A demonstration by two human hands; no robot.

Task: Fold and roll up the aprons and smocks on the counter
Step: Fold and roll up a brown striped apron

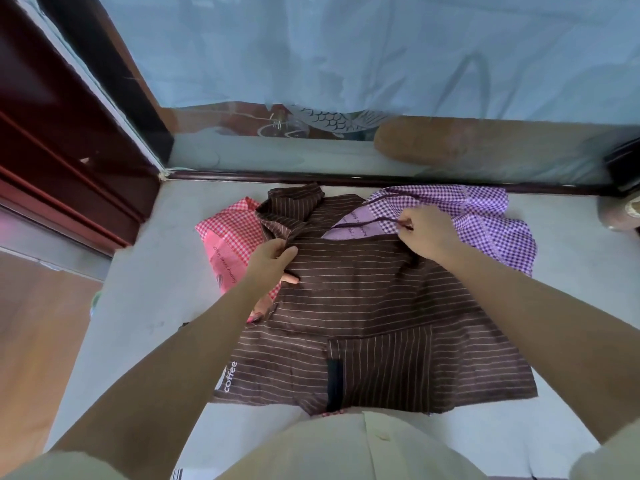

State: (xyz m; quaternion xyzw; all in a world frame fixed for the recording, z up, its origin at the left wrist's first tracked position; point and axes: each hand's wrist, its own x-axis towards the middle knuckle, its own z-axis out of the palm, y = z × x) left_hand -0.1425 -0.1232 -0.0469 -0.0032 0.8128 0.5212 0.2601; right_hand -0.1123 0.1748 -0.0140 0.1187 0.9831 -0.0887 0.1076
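Observation:
A brown apron (374, 317) with thin pale stripes and a "coffee" print lies spread on the pale counter (138, 289), on top of the others. Under its left edge shows a red checked apron (228, 233). Under its far right corner lies a purple checked apron (485, 220). My left hand (273, 261) grips a bunched fold of the brown apron near its upper left. My right hand (426, 230) pinches a dark strap of the brown apron over the purple one.
A glass partition (346, 81) with a dark wooden rail (346, 178) runs along the counter's far edge. A dark red wooden door frame (62, 133) stands at the left. A brown rounded object (467, 143) shows behind the glass. The counter's left edge drops to a wooden floor (38, 323).

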